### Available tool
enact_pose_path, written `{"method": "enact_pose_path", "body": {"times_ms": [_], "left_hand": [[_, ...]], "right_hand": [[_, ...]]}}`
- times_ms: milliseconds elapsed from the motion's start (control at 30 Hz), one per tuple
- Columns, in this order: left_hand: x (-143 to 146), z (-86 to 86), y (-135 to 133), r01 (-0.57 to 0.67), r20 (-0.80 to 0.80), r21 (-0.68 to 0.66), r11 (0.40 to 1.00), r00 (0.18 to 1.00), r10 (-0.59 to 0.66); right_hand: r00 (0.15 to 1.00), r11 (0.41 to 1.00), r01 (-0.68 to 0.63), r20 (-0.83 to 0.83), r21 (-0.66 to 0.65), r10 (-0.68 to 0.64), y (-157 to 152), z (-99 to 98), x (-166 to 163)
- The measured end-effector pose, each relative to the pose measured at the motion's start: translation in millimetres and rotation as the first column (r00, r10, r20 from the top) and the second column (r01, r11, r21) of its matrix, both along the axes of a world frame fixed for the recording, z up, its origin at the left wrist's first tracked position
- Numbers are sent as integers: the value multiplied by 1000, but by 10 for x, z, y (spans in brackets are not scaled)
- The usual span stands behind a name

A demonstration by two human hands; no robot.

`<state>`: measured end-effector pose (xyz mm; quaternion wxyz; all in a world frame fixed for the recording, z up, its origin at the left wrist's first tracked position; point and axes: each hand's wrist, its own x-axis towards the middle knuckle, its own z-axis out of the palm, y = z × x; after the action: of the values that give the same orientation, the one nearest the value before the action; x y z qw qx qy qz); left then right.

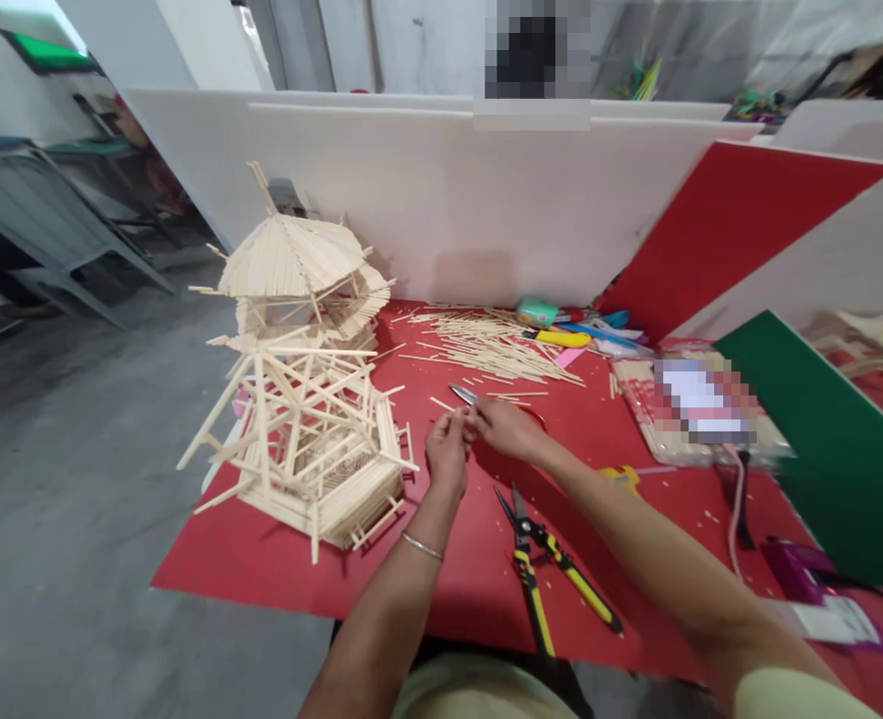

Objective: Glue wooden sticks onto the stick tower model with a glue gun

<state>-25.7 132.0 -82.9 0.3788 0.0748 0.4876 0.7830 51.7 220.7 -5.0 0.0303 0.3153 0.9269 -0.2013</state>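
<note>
My left hand is closed in a pinch, with a thin wooden stick showing at its fingertips. Against it, my right hand also has its fingers pressed together; what they hold is hidden. Scissors appear partly behind my right hand, blades pointing left and a bit of red handle beyond the wrist. To the left stands an open hexagonal stick frame with a floor and railings. Behind it rises a roofed stick pavilion. Yellow-and-black shears lie spread nearer my body.
Loose sticks are heaped at the back of the red table. A yellow-handled cutter and a yellow glue gun lie rightward. A wrapped stick bundle carries a blurred device. White boards wall the back.
</note>
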Motion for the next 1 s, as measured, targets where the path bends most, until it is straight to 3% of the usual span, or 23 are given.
{"method": "enact_pose_path", "body": {"times_ms": [133,267,400,567,667,833,1000], "left_hand": [[50,25,-38,38,-40,9,999,998,-38],[55,96,-74,87,-89,5,996,992,-86],[64,194,-115,145,-126,-25,989,981,-147],[289,277,-380,286,-201,-82,955,933,-297],[453,251,-639,336,-230,-121,934,906,-356],[443,142,-870,275,-175,-166,947,937,-303],[294,63,-824,198,-94,-139,970,973,-212]], "right_hand": [[994,994,108,-14,33,-108,-224,-2,238],[967,964,253,-26,83,-252,-253,9,571],[948,950,309,-86,35,-305,-281,5,797],[907,945,298,-268,-133,-324,-379,-32,666],[867,921,335,-318,-201,-385,-273,-25,532],[850,894,390,-287,-221,-442,-51,20,540],[886,909,391,-208,-144,-414,-167,-32,629]]}}
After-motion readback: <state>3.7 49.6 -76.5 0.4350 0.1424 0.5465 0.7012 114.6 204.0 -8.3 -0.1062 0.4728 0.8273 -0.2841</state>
